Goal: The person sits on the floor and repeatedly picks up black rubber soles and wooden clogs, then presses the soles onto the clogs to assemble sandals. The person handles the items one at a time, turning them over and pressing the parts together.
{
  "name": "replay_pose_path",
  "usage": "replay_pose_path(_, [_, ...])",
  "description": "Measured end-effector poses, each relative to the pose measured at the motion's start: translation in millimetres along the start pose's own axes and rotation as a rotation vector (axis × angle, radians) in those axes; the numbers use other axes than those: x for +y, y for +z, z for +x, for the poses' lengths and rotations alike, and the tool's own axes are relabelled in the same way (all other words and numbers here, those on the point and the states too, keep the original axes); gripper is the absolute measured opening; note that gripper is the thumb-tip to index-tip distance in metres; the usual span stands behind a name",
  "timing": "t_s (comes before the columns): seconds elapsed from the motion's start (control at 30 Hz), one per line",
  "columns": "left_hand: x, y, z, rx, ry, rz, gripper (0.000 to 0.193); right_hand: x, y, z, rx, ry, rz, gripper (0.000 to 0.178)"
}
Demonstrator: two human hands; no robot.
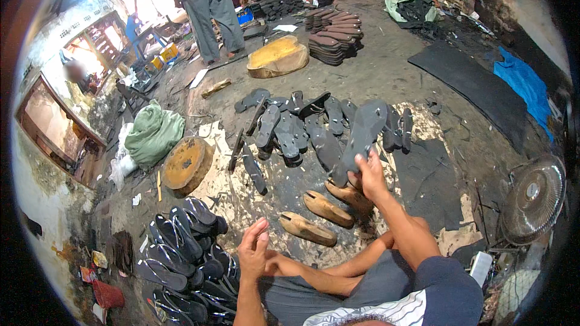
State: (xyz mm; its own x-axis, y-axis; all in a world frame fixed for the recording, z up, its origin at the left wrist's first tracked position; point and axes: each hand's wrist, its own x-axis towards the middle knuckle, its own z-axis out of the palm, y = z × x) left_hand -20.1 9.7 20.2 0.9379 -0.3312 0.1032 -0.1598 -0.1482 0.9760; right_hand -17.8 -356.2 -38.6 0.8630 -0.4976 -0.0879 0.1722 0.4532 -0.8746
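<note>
My right hand [370, 176] grips the heel end of a dark grey sandal sole [366, 128] and holds it up over a loose pile of similar dark soles [284, 130]. Below that hand, several wooden shoe lasts [308, 229] lie side by side on the floor sheet, one partly hidden by the hand. My left hand [252, 246] is raised with nothing in it, fingers stretched and slightly apart. Beside it, at lower left, sits a heap of black sandals [175, 247] with shiny straps.
A round wood block [188, 163] and a green sack [154, 133] stand left. Farther off are a yellow-topped block [278, 55], stacked brown soles [335, 35] and a standing person [208, 9]. To the right are a fan [533, 199], black sheet [474, 87] and blue cloth [524, 87].
</note>
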Motion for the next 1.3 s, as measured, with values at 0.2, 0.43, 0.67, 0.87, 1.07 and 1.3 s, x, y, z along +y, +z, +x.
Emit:
replay_pose_path(0.2, [52,51,10,0.164,0.023,-0.39,0.04,50,24,-178,-0.639,0.16,-0.546,0.06])
replay_pose_path(0.43, [1,27,-83,-0.089,-0.006,0.114,0.027,25,21,-206,-0.866,0.267,-0.476,0.053])
replay_pose_path(0.67, [1,52,-139,-0.103,-0.017,-0.026,0.02,7,45,-217,-0.77,0.169,-0.474,0.046])
replay_pose_path(0.87, [8,45,-134,-0.102,-0.001,0.05,0.023,-4,61,-231,-0.65,-0.064,-0.711,0.043])
replay_pose_path(1.07, [13,47,-120,-0.152,-0.274,-0.366,0.065,-25,62,-235,-0.693,0.273,-0.605,0.048])
replay_pose_path(1.3, [46,85,-107,-0.399,0.039,0.744,0.12,-3,62,-187,-0.343,0.169,-0.593,0.037])
